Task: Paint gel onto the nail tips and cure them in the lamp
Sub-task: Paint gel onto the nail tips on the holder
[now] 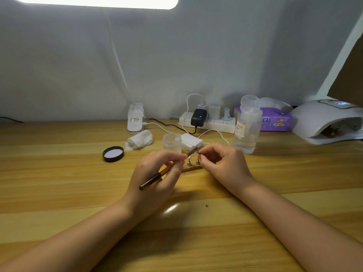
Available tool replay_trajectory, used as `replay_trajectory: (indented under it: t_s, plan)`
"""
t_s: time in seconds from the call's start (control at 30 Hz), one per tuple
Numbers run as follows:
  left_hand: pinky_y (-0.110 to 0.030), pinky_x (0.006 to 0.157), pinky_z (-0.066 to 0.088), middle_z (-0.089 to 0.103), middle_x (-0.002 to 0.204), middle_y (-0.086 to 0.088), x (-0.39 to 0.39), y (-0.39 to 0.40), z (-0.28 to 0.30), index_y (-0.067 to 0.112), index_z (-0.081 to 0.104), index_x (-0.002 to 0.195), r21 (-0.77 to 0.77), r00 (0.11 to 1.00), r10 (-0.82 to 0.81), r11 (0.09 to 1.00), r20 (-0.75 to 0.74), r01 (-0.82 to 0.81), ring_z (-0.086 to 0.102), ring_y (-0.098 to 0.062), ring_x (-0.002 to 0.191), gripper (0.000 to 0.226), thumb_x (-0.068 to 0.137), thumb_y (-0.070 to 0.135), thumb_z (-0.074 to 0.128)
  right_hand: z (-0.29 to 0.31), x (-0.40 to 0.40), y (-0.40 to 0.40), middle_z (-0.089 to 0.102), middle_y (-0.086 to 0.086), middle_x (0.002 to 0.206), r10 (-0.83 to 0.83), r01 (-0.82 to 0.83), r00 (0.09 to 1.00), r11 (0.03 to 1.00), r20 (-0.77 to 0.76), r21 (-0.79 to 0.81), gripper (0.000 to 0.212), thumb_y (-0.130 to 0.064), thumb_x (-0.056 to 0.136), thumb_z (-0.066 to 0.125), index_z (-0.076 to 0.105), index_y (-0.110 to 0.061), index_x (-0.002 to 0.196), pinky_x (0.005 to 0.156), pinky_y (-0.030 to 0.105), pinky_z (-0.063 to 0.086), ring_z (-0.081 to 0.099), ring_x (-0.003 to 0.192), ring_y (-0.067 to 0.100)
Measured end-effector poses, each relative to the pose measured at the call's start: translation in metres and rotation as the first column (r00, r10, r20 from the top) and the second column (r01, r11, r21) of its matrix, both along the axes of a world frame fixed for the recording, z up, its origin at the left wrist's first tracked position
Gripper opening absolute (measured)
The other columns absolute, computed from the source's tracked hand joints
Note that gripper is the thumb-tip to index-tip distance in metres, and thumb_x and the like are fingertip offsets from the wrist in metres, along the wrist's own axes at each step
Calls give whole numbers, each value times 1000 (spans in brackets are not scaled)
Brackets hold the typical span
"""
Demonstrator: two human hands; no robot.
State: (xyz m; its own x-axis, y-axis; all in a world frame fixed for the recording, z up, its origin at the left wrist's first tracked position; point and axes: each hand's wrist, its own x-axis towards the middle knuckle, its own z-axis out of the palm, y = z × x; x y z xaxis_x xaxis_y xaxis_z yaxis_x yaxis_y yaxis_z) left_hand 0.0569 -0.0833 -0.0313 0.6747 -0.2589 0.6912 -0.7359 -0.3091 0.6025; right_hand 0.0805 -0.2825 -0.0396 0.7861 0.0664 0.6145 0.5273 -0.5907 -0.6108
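Pink nail tip (196, 152), pinched in my right hand (222, 163) just above the desk (59, 173), takes gel from the brush (157, 176) gripped in my left hand (157, 173); painting underway, I judge, then curing in the far-right lamp (326, 120).

The left hand (157, 169) gripped a brown-handled brush (157, 176), bristles meeting a pink nail tip (196, 152) pinched by the right hand (222, 163).

A wooden bench (59, 193) with pale and darker plank stripes meets a grey-white wall (176, 55). A bright light panel (94, 1) glows at top.
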Motion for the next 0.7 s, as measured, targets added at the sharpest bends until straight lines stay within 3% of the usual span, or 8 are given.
replay_trajectory:
  t_s: [0.17, 0.4, 0.7]
  plan:
    - [-24, 73, 50, 71, 86, 3, 1, 1, -2, 13, 72, 95, -49, 997, 41, 998, -72, -45, 66, -13, 83, 25, 87, 30, 57, 1, 0, 0, 69, -4, 76, -8, 8, 1000, 1000, -20, 20, 10, -2, 80, 70, 74, -10, 85, 64, 15, 48, 61, 69, 6]
    - [-18, 77, 48, 73, 91, 2, -1, 1, 1, 12, 72, 101, -21, 1000, -10, 1000, -16, 9, 67, -13, 87, 28, 88, 32, 56, 3, -2, 0, 69, -3, 77, -1, 1, 999, 1000, -42, 4, 11, -3, 82, 69, 73, -10, 89, 67, 21, 52, 63, 71, 9]
    - [-17, 73, 48, 71, 86, 2, 1, 2, -2, 11, 71, 95, -43, 1000, 3, 999, -14, -4, 67, -13, 82, 27, 87, 31, 55, 3, -2, 1, 69, -5, 76, -8, 10, 999, 999, -43, 40, 12, -2, 81, 69, 74, -11, 87, 66, 18, 51, 63, 70, 5]
